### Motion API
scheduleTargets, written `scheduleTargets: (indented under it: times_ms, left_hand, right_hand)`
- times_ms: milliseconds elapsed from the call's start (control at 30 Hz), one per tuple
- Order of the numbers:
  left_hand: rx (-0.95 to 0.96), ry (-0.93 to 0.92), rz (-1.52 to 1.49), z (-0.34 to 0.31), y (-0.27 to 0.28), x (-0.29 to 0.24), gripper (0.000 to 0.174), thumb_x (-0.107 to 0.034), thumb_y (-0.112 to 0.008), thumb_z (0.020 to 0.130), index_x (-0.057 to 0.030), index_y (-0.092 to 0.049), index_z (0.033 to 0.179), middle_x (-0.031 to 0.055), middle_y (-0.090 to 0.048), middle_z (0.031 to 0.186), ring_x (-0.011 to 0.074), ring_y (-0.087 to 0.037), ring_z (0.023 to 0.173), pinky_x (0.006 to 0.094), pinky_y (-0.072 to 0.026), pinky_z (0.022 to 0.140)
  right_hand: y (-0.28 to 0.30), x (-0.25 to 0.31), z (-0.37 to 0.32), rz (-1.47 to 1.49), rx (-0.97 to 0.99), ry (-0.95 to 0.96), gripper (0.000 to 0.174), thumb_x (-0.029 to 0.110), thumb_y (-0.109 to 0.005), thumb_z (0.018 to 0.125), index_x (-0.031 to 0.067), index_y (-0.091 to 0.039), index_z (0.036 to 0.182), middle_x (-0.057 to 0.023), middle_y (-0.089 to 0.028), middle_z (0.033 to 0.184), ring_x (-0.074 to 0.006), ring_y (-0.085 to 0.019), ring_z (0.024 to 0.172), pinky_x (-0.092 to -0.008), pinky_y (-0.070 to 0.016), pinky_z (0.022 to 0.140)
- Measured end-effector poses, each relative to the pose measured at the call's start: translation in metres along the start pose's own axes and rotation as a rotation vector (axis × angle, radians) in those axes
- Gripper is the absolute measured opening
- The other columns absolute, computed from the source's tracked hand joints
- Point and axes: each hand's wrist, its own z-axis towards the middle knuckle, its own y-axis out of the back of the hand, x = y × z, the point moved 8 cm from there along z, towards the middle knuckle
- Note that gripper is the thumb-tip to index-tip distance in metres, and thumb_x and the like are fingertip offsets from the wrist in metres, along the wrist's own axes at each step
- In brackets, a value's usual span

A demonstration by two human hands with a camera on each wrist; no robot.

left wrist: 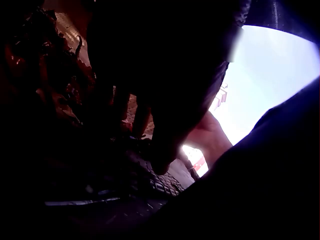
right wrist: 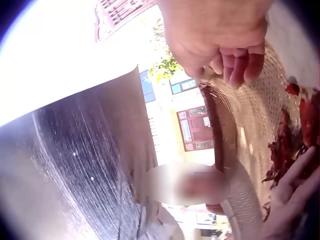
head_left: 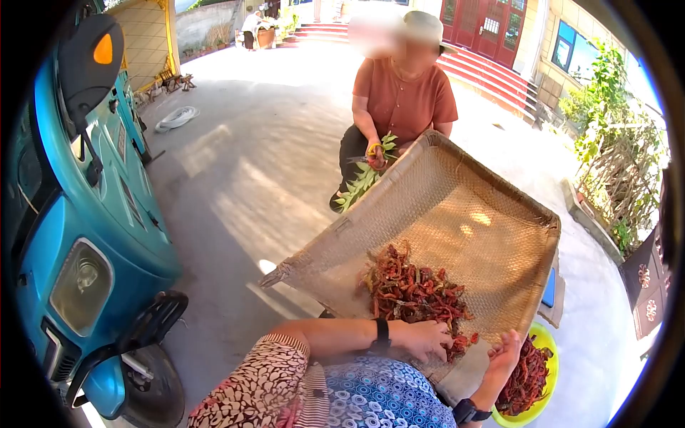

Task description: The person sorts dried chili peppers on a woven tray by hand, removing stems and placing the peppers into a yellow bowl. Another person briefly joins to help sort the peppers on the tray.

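Dried red peppers lie in a heap in a woven tray. My left hand rests on the heap's near right edge, fingers spread and slightly bent over some peppers; the right wrist view also shows this hand beside the peppers. Over the tray's near right rim is my right hand, its fingers loosely bent with nothing seen in them; the right wrist view shows the same hand above the weave. The left wrist view is very dark, with the left fingers pointing down.
A yellow-green basin of red peppers stands right of the tray. Across it sits a person in a rust shirt, holding leafy stems and yellow-handled scissors. A teal vehicle stands at left.
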Motion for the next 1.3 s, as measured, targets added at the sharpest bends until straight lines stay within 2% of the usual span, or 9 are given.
scheduleTargets:
  times_ms: [100,200,333,633,800,900,1067,1200,1300]
  left_hand:
    - [-0.028,0.005,0.072,0.004,0.004,-0.004,0.036,-0.025,-0.077,0.068,-0.0175,-0.069,0.102,0.0052,-0.054,0.111,0.0278,-0.047,0.098,0.0385,-0.0422,0.079]
    - [-0.13,0.031,0.11,0.005,0.003,0.002,0.027,-0.023,-0.075,0.068,-0.0134,-0.066,0.092,0.0042,-0.054,0.102,0.0267,-0.047,0.096,0.0386,-0.0438,0.076]
    - [-0.203,0.081,0.147,-0.001,0.002,0.006,0.02,-0.019,-0.073,0.069,-0.0109,-0.063,0.084,0.0044,-0.054,0.098,0.0265,-0.048,0.095,0.0379,-0.0458,0.073]
    - [-0.188,0.028,0.026,0.0,-0.003,0.003,0.02,-0.019,-0.061,0.079,-0.0222,-0.072,0.095,0.0001,-0.06,0.104,0.0258,-0.049,0.093,0.0377,-0.0451,0.072]
    - [-0.134,0.075,-0.006,0.002,-0.008,0.005,0.019,-0.019,-0.058,0.081,-0.017,-0.072,0.093,0.0006,-0.061,0.103,0.0269,-0.049,0.091,0.0384,-0.0451,0.073]
    - [-0.127,0.092,0.044,0.001,-0.003,0.006,0.017,-0.018,-0.059,0.08,-0.0127,-0.069,0.093,0.0022,-0.06,0.101,0.0272,-0.05,0.09,0.0387,-0.0457,0.073]
    - [-0.319,0.178,0.11,-0.009,0.017,0.022,0.016,-0.013,-0.062,0.08,-0.0093,-0.065,0.095,0.0071,-0.056,0.092,0.0258,-0.053,0.091,0.0363,-0.0481,0.076]
    - [-0.396,0.53,-0.201,-0.025,0.054,0.05,0.018,-0.014,-0.06,0.087,-0.0098,-0.063,0.103,0.0099,-0.054,0.096,0.03,-0.06,0.091,0.0396,-0.0507,0.078]
    - [-0.414,0.777,-0.113,-0.041,0.065,0.062,0.024,-0.016,-0.06,0.088,-0.0124,-0.061,0.111,0.0113,-0.051,0.104,0.0316,-0.061,0.087,0.0414,-0.052,0.075]
  right_hand:
    - [-0.034,0.005,-0.021,-1.197,0.056,0.643,0.033,0.027,-0.069,0.083,0.0096,-0.058,0.108,-0.0067,-0.06,0.093,-0.0223,-0.058,0.078,-0.0374,-0.0478,0.069]
    - [-0.041,-0.012,-0.026,-1.41,0.081,0.415,0.034,0.018,-0.069,0.079,0.0079,-0.057,0.108,-0.012,-0.057,0.094,-0.0312,-0.057,0.09,-0.0419,-0.0463,0.076]
    - [-0.057,-0.02,-0.035,-1.408,0.169,0.507,0.032,0.015,-0.07,0.078,0.0086,-0.058,0.107,-0.0105,-0.057,0.095,-0.0305,-0.058,0.091,-0.0415,-0.0469,0.076]
    - [-0.072,-0.036,-0.022,-1.39,0.226,0.588,0.03,0.017,-0.071,0.08,0.008,-0.059,0.106,-0.0087,-0.062,0.081,-0.0306,-0.061,0.079,-0.0434,-0.0473,0.069]
    - [-0.077,-0.031,-0.025,-1.425,0.145,0.564,0.031,0.021,-0.071,0.081,0.0093,-0.059,0.107,-0.0078,-0.062,0.08,-0.0298,-0.062,0.077,-0.043,-0.0483,0.069]
    - [-0.09,-0.023,-0.032,-1.424,0.247,0.38,0.028,0.02,-0.068,0.083,0.0118,-0.058,0.108,-0.01,-0.061,0.094,-0.0318,-0.062,0.088,-0.0432,-0.0489,0.074]
    - [-0.09,-0.028,-0.031,-1.454,0.242,0.566,0.024,0.015,-0.066,0.083,0.0114,-0.06,0.107,-0.0099,-0.061,0.093,-0.0313,-0.062,0.085,-0.0424,-0.0488,0.073]
    - [-0.086,-0.027,-0.029,-1.382,0.197,0.645,0.017,0.014,-0.064,0.085,0.0088,-0.061,0.101,-0.0098,-0.061,0.085,-0.0287,-0.063,0.08,-0.0402,-0.0488,0.069]
    - [-0.082,-0.026,-0.027,-1.177,0.211,0.533,0.012,0.016,-0.063,0.087,0.0076,-0.062,0.095,-0.0116,-0.064,0.088,-0.0317,-0.062,0.081,-0.041,-0.0488,0.07]
